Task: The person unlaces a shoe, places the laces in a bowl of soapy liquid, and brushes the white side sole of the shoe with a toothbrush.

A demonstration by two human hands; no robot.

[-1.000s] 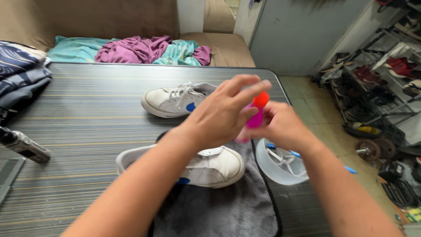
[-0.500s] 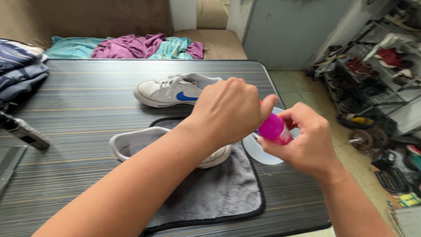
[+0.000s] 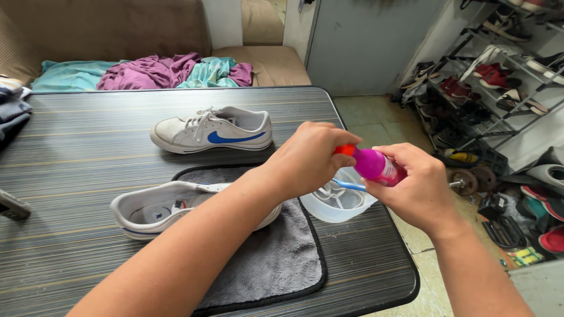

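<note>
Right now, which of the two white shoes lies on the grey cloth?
The nearer white shoe, under the left forearm, lies on the grey cloth. The shoe with the blue mark stands on bare table.

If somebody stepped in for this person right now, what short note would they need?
Right hand holds a small pink bottle tilted over the clear bowl.
Left hand grips its orange cap.
One white shoe lies on the grey cloth, laces out; the other shoe, still laced, sits behind on the striped table.
Whether the cap is loosened cannot be told.
Nothing looks poured yet.
</note>
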